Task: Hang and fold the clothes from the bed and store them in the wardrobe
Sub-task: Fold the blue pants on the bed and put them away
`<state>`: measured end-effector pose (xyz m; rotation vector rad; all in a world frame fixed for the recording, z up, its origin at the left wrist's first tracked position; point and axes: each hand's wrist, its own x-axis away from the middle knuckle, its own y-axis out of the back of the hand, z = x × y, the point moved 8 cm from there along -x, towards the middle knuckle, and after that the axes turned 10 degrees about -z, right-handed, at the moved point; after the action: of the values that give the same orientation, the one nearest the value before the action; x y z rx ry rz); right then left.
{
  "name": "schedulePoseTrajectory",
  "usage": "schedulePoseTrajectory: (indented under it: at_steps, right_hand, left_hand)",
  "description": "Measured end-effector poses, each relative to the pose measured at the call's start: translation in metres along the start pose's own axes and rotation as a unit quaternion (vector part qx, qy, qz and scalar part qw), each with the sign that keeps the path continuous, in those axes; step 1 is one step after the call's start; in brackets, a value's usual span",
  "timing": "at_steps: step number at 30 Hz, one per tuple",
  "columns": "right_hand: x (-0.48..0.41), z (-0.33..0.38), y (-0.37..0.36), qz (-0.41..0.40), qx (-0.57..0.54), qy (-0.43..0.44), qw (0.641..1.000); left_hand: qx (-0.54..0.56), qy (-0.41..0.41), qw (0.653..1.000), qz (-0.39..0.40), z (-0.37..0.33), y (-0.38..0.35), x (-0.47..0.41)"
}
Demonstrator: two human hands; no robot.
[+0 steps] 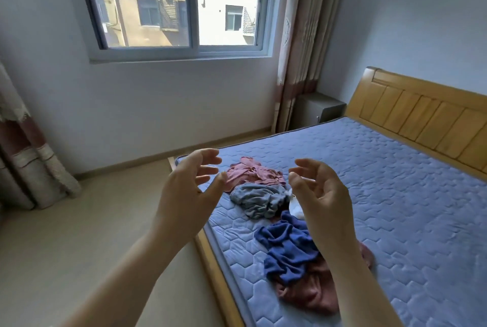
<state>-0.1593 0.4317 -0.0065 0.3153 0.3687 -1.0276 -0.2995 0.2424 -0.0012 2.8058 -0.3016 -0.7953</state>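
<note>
A pale-walled room with a light floor (66,247) holds a bed (408,208) whose blue quilted mattress fills the right side, its wooden headboard (427,121) against the far right wall. A sliding window (181,5) faces outside buildings, and 2 curtains hang drawn back: the right curtain (308,37) and the left curtain (23,163), which is cut off at the frame edge. A grey nightstand (316,109) sits in the corner.

The clothes lie crumpled near the mattress's near-left edge: a blue garment (287,250) over a dusty-red garment (308,292), a grey garment (259,200) and a pink garment (250,172). A white piece (295,208), possibly a sock, is mostly hidden behind the right hand (324,195).

The left hand (184,195) and the right hand hover above the pile, palms facing, fingers loosely spread, holding nothing.
</note>
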Motion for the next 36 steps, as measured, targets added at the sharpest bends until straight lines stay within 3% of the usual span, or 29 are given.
schedulePoseTrajectory:
  at_steps: [6, 14, 26, 36]
  right_hand:
    - [-0.021, -0.037, -0.056, -0.044, 0.046, -0.048, 0.997]
    - [-0.063, -0.098, -0.075, -0.098, 0.088, -0.106, 0.986]
    - [-0.156, -0.224, -0.098, -0.118, 0.094, -0.193, 0.969]
    - [-0.162, -0.309, -0.096, -0.197, 0.171, -0.284, 0.923]
  left_hand:
    - [0.040, 0.018, 0.995, 0.085, 0.073, -0.020, -0.079]
    - [0.033, 0.025, 0.981, 0.188, 0.138, -0.099, -0.139]
    - [-0.013, 0.047, 0.963, 0.263, 0.216, -0.221, -0.214]
    - [-0.012, 0.079, 0.919, 0.387, 0.287, -0.313, -0.242]
